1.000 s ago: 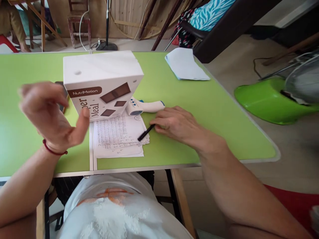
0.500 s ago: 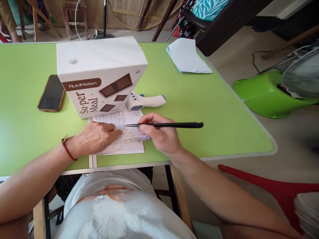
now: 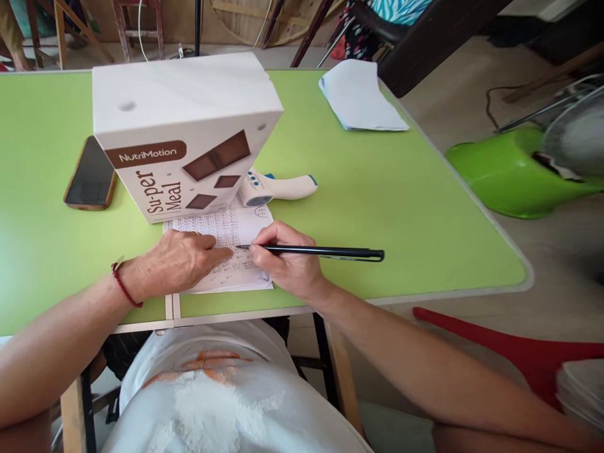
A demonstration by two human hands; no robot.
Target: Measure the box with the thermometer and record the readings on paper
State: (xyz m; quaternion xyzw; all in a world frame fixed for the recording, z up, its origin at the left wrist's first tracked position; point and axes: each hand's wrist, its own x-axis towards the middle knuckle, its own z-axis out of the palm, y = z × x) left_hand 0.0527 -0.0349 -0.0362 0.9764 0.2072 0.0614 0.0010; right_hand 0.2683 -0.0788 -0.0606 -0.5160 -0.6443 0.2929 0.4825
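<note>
A black pen [image 3: 330, 252] is pinched in my right hand [image 3: 290, 261], its tip touching a handwritten sheet of paper [image 3: 236, 277]. My left hand [image 3: 182, 261] rests on the left part of that sheet, index finger stretched toward the pen tip and the other fingers loosely bent. Small rows of writing cover much of the page. Just beyond it stands a white "NutriMotion Super Meal" box [image 3: 207, 132], which hides the paper's far edge. Beside the box lies a white handheld thermometer [image 3: 283, 187] with blue buttons.
A phone [image 3: 92, 173] in a brown-edged case lies left of the box on the green table [image 3: 401, 207]. Folded white paper [image 3: 358, 97] sits at the far right corner. Off the table are a bright green stool [image 3: 509, 176] and a red chair [image 3: 509, 346].
My right hand has moved slightly left and toward me, with the pen tip lower on the page. My left hand stays in place. The view has shifted a little.
</note>
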